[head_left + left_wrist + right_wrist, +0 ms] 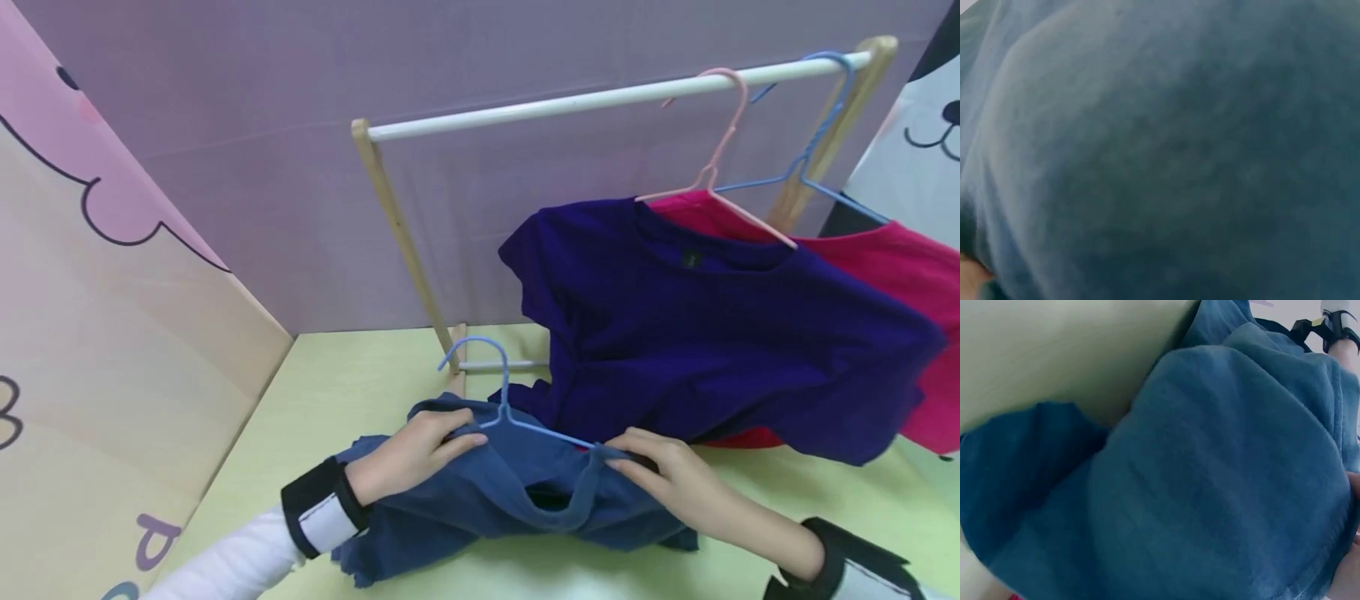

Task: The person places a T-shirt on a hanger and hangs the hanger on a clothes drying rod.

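A blue T-shirt (480,492) lies bunched at the front of the table, its neckline toward me. A light blue hanger (505,392) sits in its neck, the hook standing up and the bar running under the cloth on both sides. My left hand (416,450) pinches the shirt's shoulder and the hanger between thumb and fingers. On the other side my right hand (667,475) pinches the other shoulder at the neck edge. Blue cloth (1166,156) fills the left wrist view. In the right wrist view the shirt (1222,462) drapes widely, with part of the right hand at the edge.
Behind stands a small rack with a white rail (600,102) and wooden posts (405,242). A purple T-shirt (697,333) hangs there on a pink hanger (720,142), close to my right hand. Behind it a pink-red shirt (885,267) hangs on a blue hanger (817,142).
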Available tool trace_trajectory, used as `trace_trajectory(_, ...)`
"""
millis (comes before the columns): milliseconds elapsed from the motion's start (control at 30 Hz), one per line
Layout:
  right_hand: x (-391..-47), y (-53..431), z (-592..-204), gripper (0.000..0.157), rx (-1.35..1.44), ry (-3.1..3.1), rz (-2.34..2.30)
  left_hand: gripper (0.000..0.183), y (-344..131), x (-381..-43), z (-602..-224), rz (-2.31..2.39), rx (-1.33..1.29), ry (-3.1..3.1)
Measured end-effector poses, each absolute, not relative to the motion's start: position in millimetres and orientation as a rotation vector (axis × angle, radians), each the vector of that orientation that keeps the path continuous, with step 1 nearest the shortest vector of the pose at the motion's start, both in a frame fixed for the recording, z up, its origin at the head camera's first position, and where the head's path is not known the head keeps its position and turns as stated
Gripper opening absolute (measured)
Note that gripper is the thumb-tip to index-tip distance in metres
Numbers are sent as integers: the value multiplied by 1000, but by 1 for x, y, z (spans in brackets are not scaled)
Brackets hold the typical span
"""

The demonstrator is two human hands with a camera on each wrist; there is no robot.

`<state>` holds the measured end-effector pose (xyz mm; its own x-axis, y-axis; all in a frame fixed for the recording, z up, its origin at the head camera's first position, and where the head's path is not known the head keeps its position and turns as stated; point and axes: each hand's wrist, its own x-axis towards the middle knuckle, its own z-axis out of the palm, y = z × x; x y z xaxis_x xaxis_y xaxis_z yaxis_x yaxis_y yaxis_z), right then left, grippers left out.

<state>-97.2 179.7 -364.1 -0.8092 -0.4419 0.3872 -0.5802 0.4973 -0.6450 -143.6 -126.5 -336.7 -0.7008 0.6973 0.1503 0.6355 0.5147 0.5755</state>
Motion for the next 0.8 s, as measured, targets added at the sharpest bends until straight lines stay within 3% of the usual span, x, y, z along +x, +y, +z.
trace_trajectory(400, -86, 211, -353, 21, 757, -2586, 1229, 24, -129, -147, -335, 935, 1168, 2730)
trace_trajectory(700, -84, 229, -353, 23, 945, -2677, 1313, 4, -133, -156, -340, 950, 1347, 2775)
trace_trajectory(800, -83, 232, -353, 22, 959, -2697, 1378, 8, -134, -159, -341, 970, 1419, 2792)
